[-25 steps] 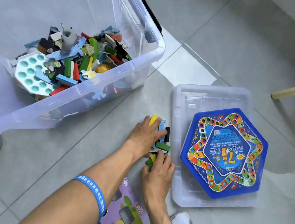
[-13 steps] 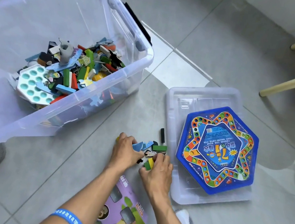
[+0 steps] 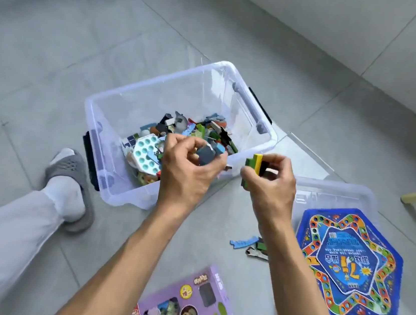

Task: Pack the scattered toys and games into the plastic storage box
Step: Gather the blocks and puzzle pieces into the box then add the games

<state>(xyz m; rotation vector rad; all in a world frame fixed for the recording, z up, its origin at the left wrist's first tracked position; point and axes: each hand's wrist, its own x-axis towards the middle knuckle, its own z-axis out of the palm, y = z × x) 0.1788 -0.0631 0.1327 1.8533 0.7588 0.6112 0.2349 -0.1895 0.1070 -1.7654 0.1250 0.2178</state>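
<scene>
Nearest us, at six o'clock, lies a purple game box [image 3: 190, 309]; at four o'clock a blue board game [image 3: 348, 266] rests on the clear lid [image 3: 333, 196]. A few loose pieces [image 3: 250, 245] lie on the floor between our arms. Our left hand [image 3: 189, 170] curls around grey and blue pieces [image 3: 208, 153] — our right hand [image 3: 273, 183] pinches green and yellow blocks [image 3: 253, 165] between thumb and fingertips. Both hover at the near rim of the storage box [image 3: 134, 106] at twelve o'clock, part-filled with toys.

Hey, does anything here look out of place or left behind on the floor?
Yes. A blue toothed strip and a few small pieces lie loose on the grey tiled floor, outside the clear plastic storage box. The box's clear lid lies flat with the blue hexagonal game board on it.
</scene>
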